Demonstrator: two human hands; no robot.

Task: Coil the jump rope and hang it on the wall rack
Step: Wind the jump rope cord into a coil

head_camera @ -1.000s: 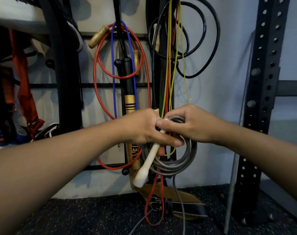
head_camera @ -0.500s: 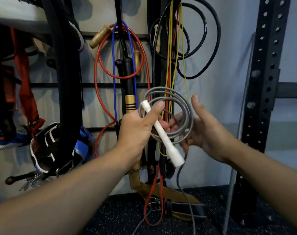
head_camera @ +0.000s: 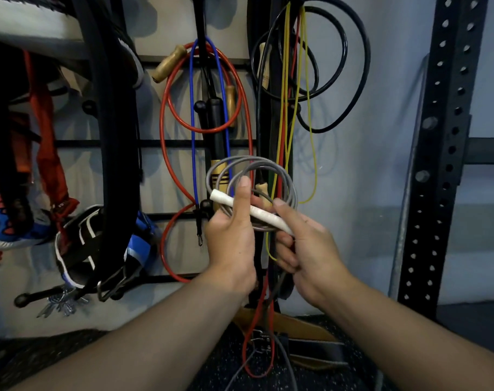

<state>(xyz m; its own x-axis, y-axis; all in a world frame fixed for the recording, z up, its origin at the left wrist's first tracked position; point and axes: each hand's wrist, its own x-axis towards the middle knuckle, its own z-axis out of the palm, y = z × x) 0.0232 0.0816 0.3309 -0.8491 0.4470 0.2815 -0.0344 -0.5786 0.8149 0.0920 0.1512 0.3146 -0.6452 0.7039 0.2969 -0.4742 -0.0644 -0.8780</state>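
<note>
The grey jump rope [head_camera: 271, 167] is wound into several loops, held up in front of the wall rack [head_camera: 155, 143]. Its white handle [head_camera: 261, 215] lies slanted across the coil. My left hand [head_camera: 231, 238] grips the coil from the left, thumb pressed over the handle. My right hand [head_camera: 305, 244] closes on the lower right end of the handle and the coil, thumb on top. A loose grey tail [head_camera: 285, 359] of the rope hangs down to the floor below my hands.
Red [head_camera: 163, 131], blue, yellow and black [head_camera: 364, 80] ropes hang on the rack behind the coil. Black bands, an orange strap and a blue padded belt [head_camera: 138, 249] hang at left. A black perforated rig upright [head_camera: 440, 153] stands at right. A leather belt lies on the speckled floor.
My right hand, open beside the coil half a second ago, has closed onto the handle and rope. The coil stays raised in my left hand, having been flipped up from below a second ago.
</note>
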